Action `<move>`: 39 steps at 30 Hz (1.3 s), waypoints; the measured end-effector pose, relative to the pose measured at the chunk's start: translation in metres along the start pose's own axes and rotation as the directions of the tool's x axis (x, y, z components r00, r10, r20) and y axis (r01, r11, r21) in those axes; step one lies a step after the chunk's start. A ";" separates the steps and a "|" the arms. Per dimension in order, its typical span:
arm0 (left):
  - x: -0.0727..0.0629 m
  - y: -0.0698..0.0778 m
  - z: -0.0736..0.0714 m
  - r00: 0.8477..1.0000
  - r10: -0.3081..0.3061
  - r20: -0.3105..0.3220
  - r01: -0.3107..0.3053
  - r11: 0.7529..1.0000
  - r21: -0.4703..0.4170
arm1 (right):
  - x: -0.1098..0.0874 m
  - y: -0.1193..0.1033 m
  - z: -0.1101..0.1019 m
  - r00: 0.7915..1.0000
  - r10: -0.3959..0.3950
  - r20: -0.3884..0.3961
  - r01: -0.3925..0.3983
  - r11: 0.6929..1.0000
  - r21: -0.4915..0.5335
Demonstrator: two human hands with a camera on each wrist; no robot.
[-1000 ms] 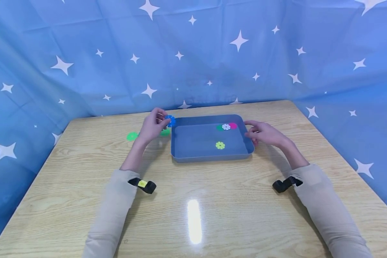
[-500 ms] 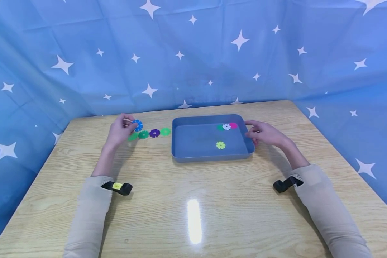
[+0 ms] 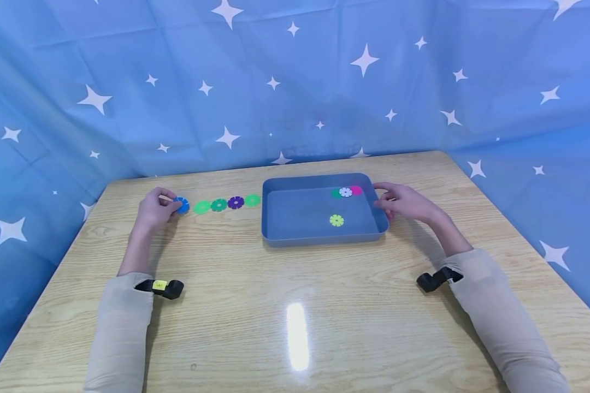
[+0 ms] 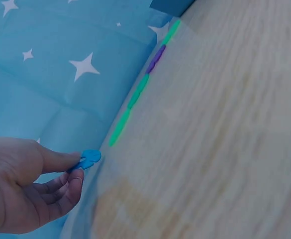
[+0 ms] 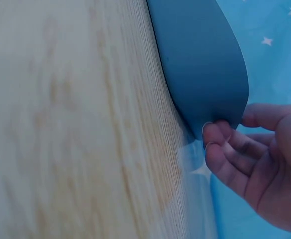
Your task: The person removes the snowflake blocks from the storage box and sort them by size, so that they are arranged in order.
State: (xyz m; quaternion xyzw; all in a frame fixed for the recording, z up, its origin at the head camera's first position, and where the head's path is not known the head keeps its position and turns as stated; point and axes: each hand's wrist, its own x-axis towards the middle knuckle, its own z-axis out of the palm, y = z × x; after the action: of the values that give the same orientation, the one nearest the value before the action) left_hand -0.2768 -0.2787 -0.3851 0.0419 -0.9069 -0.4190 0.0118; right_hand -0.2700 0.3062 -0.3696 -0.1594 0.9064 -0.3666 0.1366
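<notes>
At the left end of a row of notched plastic discs, my left hand [image 3: 154,209] pinches a blue notched disc [image 4: 90,158] between thumb and fingers. A small gap separates it from the bright green disc [image 3: 202,207]. Rightward the row continues with a darker green disc [image 3: 218,205], a purple disc [image 3: 235,202] and another green disc [image 3: 252,200]. My right hand [image 3: 404,202] holds the right rim of the blue-grey tray [image 3: 319,242], its thumb and curled fingers on either side of the edge. Inside the tray lie a yellow-green disc [image 3: 336,220] and a white disc [image 3: 346,192].
A pink disc [image 3: 356,190] and a green disc [image 3: 335,194] lie partly beside the white one in the tray. The wooden table [image 3: 255,305] reaches back to a blue star-patterned cloth [image 3: 295,82]. Each wrist carries a black camera mount.
My left hand has carried the blue disc leftward from the tray's left edge, past the row, and lowered it toward the table. My right hand and the tray have stayed in place.
</notes>
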 end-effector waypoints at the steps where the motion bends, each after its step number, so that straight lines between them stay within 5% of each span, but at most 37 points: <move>1: 0.000 -0.002 0.000 1.000 -0.009 0.004 0.009 1.000 0.003 | 0.000 0.000 0.000 1.000 0.001 0.000 -0.001 1.000 -0.001; 18: 0.000 -0.001 0.003 0.999 -0.026 0.041 0.020 0.989 0.146 | 0.002 0.002 -0.001 1.000 0.002 -0.006 -0.002 1.000 0.001; 33: -0.002 0.003 0.003 0.999 -0.001 0.036 -0.003 0.993 0.119 | 0.004 0.003 0.001 1.000 0.010 -0.002 -0.010 1.000 -0.002; 39: -0.004 0.016 0.005 0.997 0.077 0.001 -0.076 0.991 0.105 | 0.004 0.002 0.001 1.000 0.012 -0.003 -0.012 1.000 -0.005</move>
State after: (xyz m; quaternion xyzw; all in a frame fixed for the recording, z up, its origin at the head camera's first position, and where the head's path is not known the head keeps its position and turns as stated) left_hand -0.2739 -0.2640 -0.3766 0.0083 -0.9287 -0.3698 0.0270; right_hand -0.2734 0.3050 -0.3723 -0.1539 0.9085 -0.3637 0.1368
